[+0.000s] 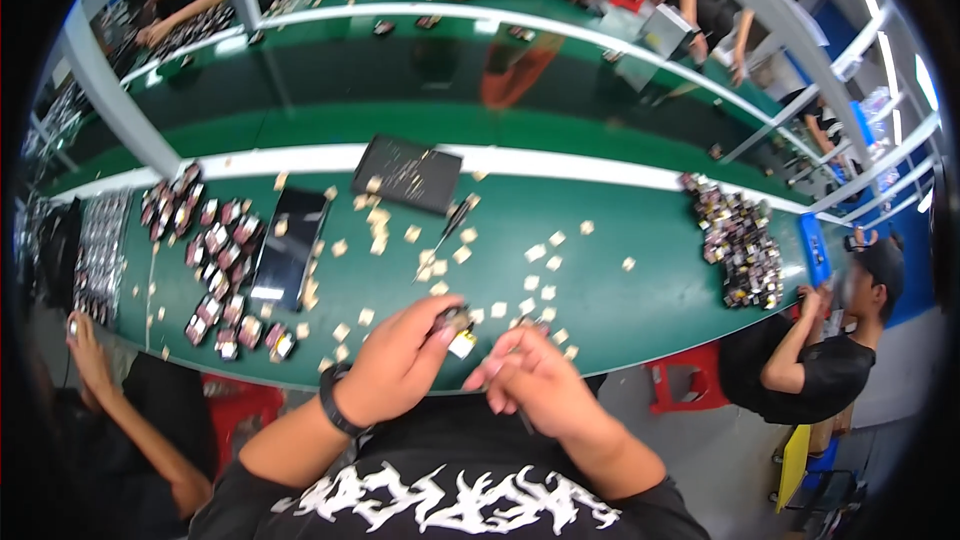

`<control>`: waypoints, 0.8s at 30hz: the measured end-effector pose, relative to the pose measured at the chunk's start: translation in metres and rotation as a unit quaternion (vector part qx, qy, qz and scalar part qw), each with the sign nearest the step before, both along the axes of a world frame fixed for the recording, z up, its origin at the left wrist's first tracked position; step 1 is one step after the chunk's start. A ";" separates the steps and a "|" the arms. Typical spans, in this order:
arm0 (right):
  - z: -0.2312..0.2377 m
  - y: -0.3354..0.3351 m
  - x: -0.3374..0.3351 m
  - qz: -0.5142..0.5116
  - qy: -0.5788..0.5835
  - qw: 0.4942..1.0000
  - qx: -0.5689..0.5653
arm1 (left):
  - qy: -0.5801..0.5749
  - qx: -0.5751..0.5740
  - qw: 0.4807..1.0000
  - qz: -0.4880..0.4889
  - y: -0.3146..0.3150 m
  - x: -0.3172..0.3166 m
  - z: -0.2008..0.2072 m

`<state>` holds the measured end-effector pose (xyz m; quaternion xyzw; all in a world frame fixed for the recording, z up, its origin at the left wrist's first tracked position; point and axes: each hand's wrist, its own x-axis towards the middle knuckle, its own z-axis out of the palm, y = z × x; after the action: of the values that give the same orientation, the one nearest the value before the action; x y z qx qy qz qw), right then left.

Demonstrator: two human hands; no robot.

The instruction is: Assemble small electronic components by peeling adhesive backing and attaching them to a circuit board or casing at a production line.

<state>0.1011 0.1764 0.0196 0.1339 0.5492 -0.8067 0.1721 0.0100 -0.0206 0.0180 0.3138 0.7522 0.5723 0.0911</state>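
Note:
My left hand point(405, 355), a dark band on its wrist, grips a small dark block-shaped part point(460, 333) with a bright white and yellow face, held above the table's near edge. Just right of it, my right hand point(530, 377) is curled with thumb and fingers drawn together. Whatever sits between those fingers is too small or hidden to make out. Small pale square pieces point(535, 252) lie scattered on the green table point(620, 310) beyond my hands. A thin dark-handled tool point(457, 220) rests among them.
Similar dark parts cluster at the left point(222, 250) and in a heap at the right point(738, 245). A black flat slab point(290, 248) and a black tray point(410, 175) with tiny bits lie on the table. A person point(830, 340) sits at the right; others work across and at left.

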 end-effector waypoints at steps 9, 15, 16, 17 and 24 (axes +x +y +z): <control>0.005 -0.002 -0.012 -0.028 -0.016 0.998 -0.049 | -0.106 0.035 0.993 -0.036 0.001 0.002 -0.005; -0.006 0.000 -0.008 -0.038 -0.008 0.999 -0.025 | 0.069 -0.035 0.996 -0.051 0.007 0.003 -0.004; -0.010 0.001 -0.007 -0.070 -0.023 0.997 -0.030 | 0.055 -0.036 0.996 -0.062 0.010 0.002 -0.007; -0.009 -0.003 -0.007 -0.057 -0.019 0.998 -0.034 | 0.046 -0.046 0.996 -0.060 0.003 0.005 0.000; -0.016 -0.007 -0.001 -0.011 0.054 0.998 -0.007 | -0.224 0.033 0.971 -0.081 -0.004 0.010 -0.005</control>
<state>0.1002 0.1698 0.0037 0.0954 0.5508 -0.8183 0.1341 0.0199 -0.0247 0.0133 0.2402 0.6653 0.6435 0.2925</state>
